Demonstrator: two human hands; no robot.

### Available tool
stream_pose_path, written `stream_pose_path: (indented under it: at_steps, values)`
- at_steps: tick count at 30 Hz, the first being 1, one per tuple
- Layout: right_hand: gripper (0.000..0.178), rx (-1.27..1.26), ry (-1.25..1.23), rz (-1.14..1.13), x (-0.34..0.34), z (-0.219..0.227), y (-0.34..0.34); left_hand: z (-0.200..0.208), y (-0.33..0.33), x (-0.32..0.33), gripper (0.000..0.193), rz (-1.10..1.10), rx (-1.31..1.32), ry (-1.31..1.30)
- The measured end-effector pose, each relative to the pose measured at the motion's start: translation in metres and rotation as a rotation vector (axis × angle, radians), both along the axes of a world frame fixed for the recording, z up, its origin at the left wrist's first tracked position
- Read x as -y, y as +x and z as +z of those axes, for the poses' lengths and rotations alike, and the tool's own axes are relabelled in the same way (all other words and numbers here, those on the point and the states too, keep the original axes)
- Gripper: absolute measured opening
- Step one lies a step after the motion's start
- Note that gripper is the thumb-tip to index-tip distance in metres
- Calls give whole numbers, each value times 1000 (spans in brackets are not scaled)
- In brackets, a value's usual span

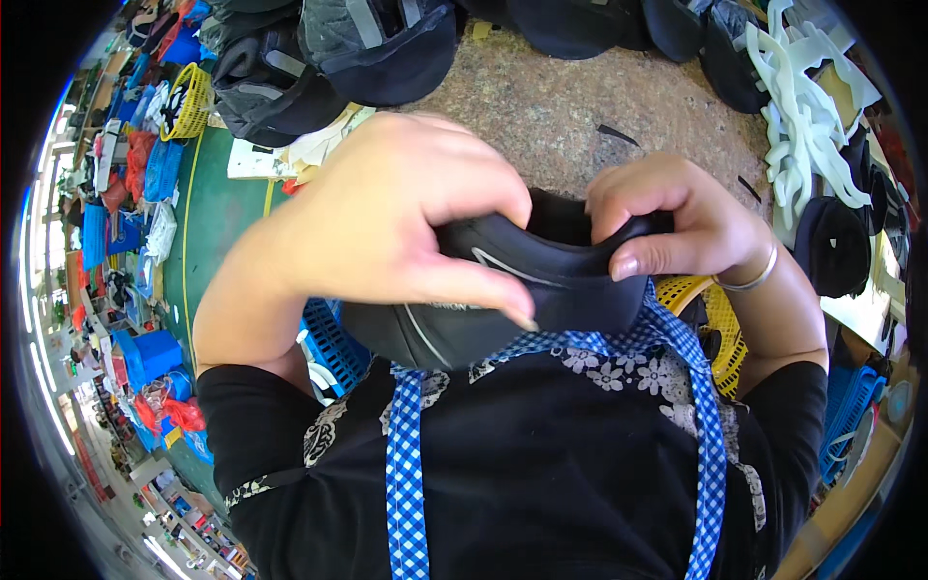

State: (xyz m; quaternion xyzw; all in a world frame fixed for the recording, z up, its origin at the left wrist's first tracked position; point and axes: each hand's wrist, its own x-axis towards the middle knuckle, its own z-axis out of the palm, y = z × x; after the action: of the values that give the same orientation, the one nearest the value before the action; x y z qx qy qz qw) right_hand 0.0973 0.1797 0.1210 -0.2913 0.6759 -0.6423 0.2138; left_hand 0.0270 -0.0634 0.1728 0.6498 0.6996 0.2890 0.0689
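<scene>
A black cap [570,298] with thin light piping lines is held up close to my chest. At its left, my left hand [387,213] pinches the edge between thumb and fingers, the thumb lying along the outer side. My right hand [677,217] grips the right end of the same edge, its thumb outside and fingers curled inward. Between my hands the cap's opening faces up, and its dark inside shows only in part. Part of the cap's lower side reaches toward the left, below my left hand.
Several black caps with grey patches [377,48] line the far side of the speckled tabletop [541,106]. White wavy plastic strips [807,116] are heaped at the right. A blue basket [333,343] and a yellow basket [725,333] stand below the table, one on each side of me.
</scene>
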Motion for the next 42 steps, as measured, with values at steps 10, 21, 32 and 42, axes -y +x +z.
stream_pose_path:
  at_steps: [10, 21, 32, 42]
  values:
    - [25, -645, 207, -31, -8, 22, -11, -8, -5, 15, 54, 104, 515, 2]
    - [31, -1011, 547, -163, -6, 38, -11, -13, 7, 7, 59, 163, 151, 98]
    - [26, -1196, 614, -420, 11, 29, -4, -31, 16, -3, 61, 267, 86, 203]
    - [14, -122, 181, -200, 15, -3, -7, -45, 25, -14, 69, 229, 236, 206]
